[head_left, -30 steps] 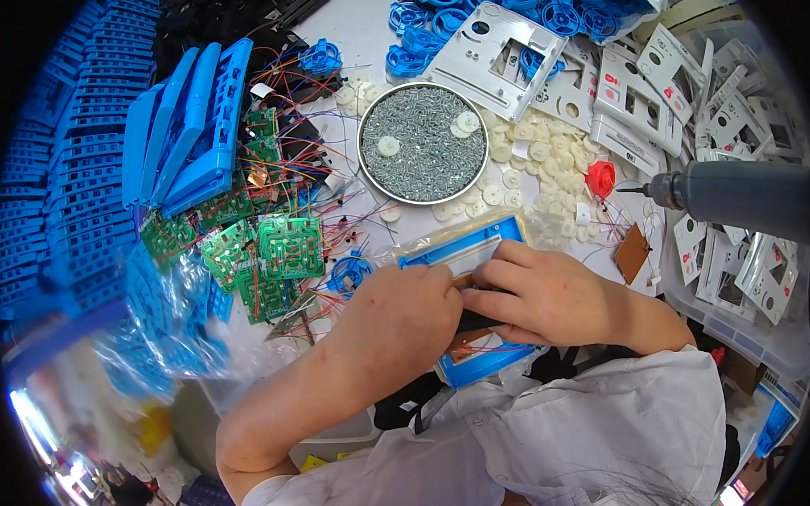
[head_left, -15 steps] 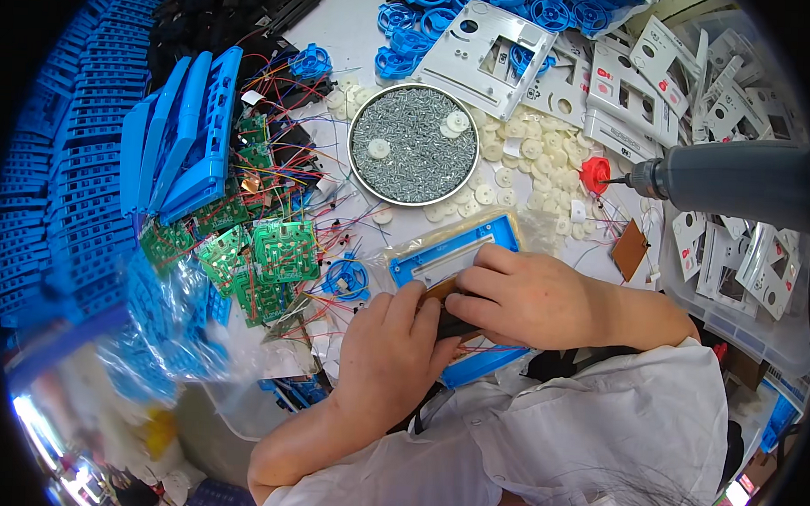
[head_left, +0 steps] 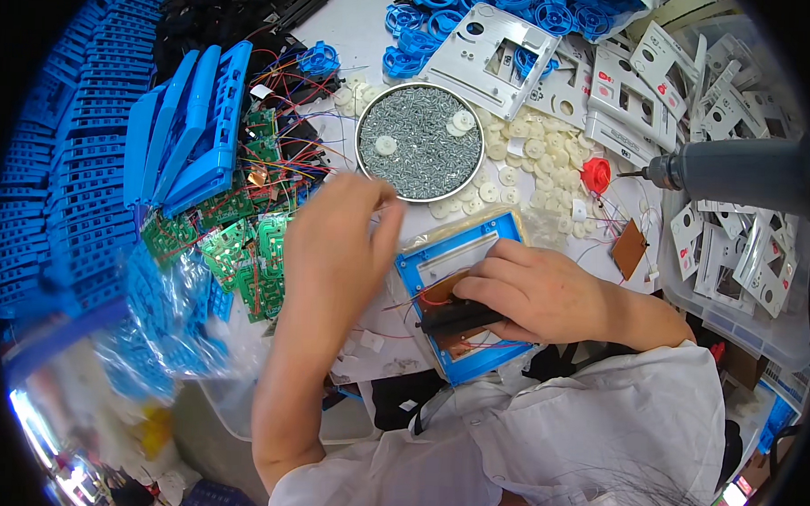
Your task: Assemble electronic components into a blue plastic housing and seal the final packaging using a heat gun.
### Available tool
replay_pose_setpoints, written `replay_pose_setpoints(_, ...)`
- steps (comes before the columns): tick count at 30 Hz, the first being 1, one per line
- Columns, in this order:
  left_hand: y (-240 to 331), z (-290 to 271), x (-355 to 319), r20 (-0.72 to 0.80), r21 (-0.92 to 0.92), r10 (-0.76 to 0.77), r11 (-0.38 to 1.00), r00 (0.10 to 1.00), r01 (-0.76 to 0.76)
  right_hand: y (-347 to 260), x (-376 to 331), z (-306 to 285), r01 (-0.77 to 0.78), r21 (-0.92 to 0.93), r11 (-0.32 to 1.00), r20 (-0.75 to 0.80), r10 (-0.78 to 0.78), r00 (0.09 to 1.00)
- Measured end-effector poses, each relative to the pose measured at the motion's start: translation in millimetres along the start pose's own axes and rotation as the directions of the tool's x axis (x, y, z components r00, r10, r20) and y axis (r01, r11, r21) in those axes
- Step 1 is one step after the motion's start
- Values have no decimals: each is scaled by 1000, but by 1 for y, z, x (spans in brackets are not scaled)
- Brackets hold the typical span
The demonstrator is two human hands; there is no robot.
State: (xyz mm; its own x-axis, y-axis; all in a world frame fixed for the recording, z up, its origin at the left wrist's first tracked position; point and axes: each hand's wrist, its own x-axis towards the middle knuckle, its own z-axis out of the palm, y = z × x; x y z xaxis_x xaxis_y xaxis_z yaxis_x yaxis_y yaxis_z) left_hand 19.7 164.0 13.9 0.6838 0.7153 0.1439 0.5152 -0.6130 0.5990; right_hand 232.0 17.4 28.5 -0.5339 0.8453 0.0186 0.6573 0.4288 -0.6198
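My right hand [head_left: 533, 291] grips a long black plastic part [head_left: 461, 319] and presses it into a blue rectangular plastic frame [head_left: 413, 276]. Inside the frame lies a brown board [head_left: 455, 346] with thin red wires running out to the left. My left hand [head_left: 341, 237] is lifted off the frame, slightly blurred, at the lower left of a round metal dish [head_left: 358, 153] of small screws. Its thumb stands apart from the fingers, and nothing shows between them. Its forearm covers part of the green circuit boards [head_left: 235, 252].
Blue casings [head_left: 182, 129] stand at the left. White plastic discs [head_left: 542, 155] are scattered beside the dish. An electric screwdriver [head_left: 729, 173] juts in from the right, near a red piece [head_left: 595, 176]. Printed white panels [head_left: 634, 91] and blue wheels [head_left: 421, 44] lie at the back.
My left hand has let go of the black part and moved up and left toward the screw dish. My right hand stays on the black part, and more of the frame is uncovered.
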Motion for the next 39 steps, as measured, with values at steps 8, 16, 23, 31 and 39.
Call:
replay_pose_setpoints(8, -15, 54, 51, -38, 396, 223, 898, 974, -190, -7, -15, -5, -27, -2, 1000, -121, 27, 992)
replay_pose_setpoints(16, -11, 56, 55, -100, 376, 232, 909, 968, -179, -12, -48, -73, -249, -169, 954, -986, -164, 41)
replay_pose_setpoints(23, 30, 20, 12, -213, 207, 288, 947, 934, -245, -39, 21, -97, -30, 460, 888, -818, 436, 376)
replay_pose_setpoints(31, 46, 35, -88, -256, -193, 230, 940, 939, -283, -34, 17, -45, 486, 789, 377, -548, 72, 833)
replay_pose_setpoints(39, 46, 44, -101, -370, -182, 193, 944, 909, -274, -44, 26, -21, 627, 723, 292, -620, -126, 774)
